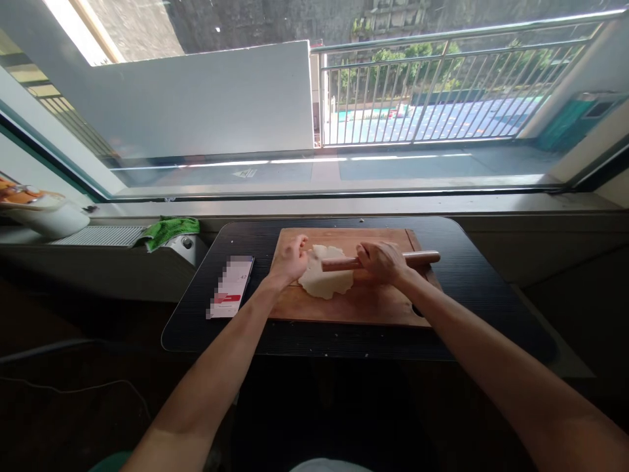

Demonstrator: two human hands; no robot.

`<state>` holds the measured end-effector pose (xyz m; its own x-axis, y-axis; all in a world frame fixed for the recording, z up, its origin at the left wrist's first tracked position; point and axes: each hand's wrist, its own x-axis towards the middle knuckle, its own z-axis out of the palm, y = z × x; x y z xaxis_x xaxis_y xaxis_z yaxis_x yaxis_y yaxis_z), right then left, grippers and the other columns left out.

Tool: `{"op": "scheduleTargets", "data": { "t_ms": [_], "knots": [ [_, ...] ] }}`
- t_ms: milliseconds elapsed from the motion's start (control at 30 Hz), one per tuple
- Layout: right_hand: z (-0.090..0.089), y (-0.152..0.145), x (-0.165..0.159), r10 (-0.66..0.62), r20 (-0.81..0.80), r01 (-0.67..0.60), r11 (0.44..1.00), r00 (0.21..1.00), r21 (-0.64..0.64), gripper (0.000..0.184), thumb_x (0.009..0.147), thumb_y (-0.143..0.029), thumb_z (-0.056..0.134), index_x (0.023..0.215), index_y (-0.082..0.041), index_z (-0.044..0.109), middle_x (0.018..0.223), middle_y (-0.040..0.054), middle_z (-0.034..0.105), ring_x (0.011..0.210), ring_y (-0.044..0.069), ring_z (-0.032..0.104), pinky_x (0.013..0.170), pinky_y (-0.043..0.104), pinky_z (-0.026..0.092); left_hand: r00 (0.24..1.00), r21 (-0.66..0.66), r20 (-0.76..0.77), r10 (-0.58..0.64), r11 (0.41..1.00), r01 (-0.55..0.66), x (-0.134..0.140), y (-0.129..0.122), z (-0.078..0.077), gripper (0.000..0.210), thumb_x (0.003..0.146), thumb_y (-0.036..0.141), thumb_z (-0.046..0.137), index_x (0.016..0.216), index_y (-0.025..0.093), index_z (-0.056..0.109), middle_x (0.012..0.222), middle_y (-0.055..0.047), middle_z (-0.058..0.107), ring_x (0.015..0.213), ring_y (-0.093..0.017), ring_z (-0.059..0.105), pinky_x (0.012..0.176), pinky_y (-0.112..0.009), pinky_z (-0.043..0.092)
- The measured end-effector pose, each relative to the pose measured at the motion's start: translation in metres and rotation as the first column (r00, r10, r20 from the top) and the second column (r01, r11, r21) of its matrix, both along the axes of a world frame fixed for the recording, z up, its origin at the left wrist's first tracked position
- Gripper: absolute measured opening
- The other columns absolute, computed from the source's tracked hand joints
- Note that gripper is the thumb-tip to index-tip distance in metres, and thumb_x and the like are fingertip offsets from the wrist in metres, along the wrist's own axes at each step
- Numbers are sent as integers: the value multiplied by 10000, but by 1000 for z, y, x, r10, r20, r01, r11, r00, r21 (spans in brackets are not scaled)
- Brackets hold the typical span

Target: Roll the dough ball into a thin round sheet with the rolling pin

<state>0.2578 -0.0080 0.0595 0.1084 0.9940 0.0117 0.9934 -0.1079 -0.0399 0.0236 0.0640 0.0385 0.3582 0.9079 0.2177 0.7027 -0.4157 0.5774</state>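
A thin, uneven sheet of dough [322, 278] lies on a wooden cutting board [378, 301]. My right hand [382, 261] is wrapped round a wooden rolling pin [422, 257], whose left end rests over the dough's upper right part. At the dough's left edge is my left hand [292, 260], its fingers curled in and its thumb side against the sheet. Its grip seems to be on that edge, though the hand itself partly hides the contact.
The board sits on a dark table [295, 341] with rounded corners and a few crumbs. A phone [233, 288] lies at its left. Beyond are a window sill [246, 205], a radiator [181, 259] with a green cloth [170, 231], and a white pot [54, 215].
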Motion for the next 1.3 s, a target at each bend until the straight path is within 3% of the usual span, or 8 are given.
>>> {"op": "scheduleTargets", "data": {
  "t_ms": [167, 400, 500, 633, 833, 1033, 1200, 1300],
  "knots": [
    [-3, 22, -47, 94, -16, -90, 985, 995, 150, 383, 985, -273, 385, 1152, -157, 709, 1252, 154, 682, 1158, 289, 585, 971, 388, 403, 977, 269, -139, 160, 956, -118, -20, -49, -28, 96, 907, 218, 570, 897, 202, 664, 986, -88, 695, 1004, -279, 622, 945, -440, 470],
    [-16, 80, -79, 83, -135, -59, 983, 987, 174, 518, 1001, -390, 389, 1442, -152, 518, 1491, 171, 502, 1390, 325, 389, 1146, 503, 277, 977, 287, -167, 131, 955, -79, -19, -68, -36, 159, 889, 302, 651, 1014, 205, 658, 1074, -85, 682, 1062, -287, 586, 1025, -480, 406],
    [-19, 62, -76, 176, -137, -163, 982, 975, 100, 513, 994, -349, 389, 1449, -151, 513, 1493, 160, 507, 1395, 300, 399, 1143, 461, 315, 981, 278, -153, 122, 958, -76, -19, -68, -35, 145, 894, 301, 650, 1005, 208, 648, 1063, -76, 682, 1047, -281, 587, 1036, -488, 395],
    [-25, 28, -74, 426, -80, -410, 898, 901, 161, 441, 988, -340, 404, 1355, -212, 614, 1460, 103, 563, 1413, 271, 387, 1163, 429, 312, 983, 263, -158, 95, 963, -51, -18, -70, -34, 130, 901, 281, 637, 1007, 205, 635, 1030, -69, 684, 1030, -277, 590, 1029, -478, 405],
    [-25, 68, -72, 269, -69, -247, 941, 961, 231, 503, 930, -297, 464, 1362, -81, 605, 1492, 210, 508, 1418, 342, 373, 1161, 502, 299, 979, 260, -164, 120, 963, -74, -17, -71, -34, 167, 896, 302, 648, 1027, 199, 638, 1111, -89, 683, 1073, -297, 584, 1080, -520, 366],
    [-28, 41, -78, 342, -19, -330, 920, 939, 212, 470, 970, -302, 385, 1349, -150, 617, 1451, 145, 564, 1414, 293, 381, 1162, 452, 308, 977, 247, -178, 114, 967, -67, -16, -72, -34, 157, 908, 290, 626, 1039, 204, 620, 1066, -77, 678, 1063, -291, 587, 1101, -536, 346],
    [-20, 74, -77, 131, -53, -119, 974, 990, 192, 524, 948, -300, 415, 1416, -102, 541, 1518, 201, 477, 1425, 341, 360, 1151, 521, 306, 975, 246, -186, 119, 967, -71, -16, -72, -31, 156, 892, 301, 641, 1009, 201, 623, 1079, -91, 675, 1080, -302, 580, 1109, -543, 335],
    [-22, 63, -79, 179, -55, -169, 974, 982, 149, 532, 957, -296, 397, 1439, -110, 521, 1517, 181, 489, 1425, 322, 373, 1152, 484, 325, 981, 233, -159, 113, 970, -74, -16, -72, -31, 141, 895, 285, 635, 1009, 204, 617, 1074, -90, 680, 1070, -304, 588, 1105, -550, 336]
  ]
}}
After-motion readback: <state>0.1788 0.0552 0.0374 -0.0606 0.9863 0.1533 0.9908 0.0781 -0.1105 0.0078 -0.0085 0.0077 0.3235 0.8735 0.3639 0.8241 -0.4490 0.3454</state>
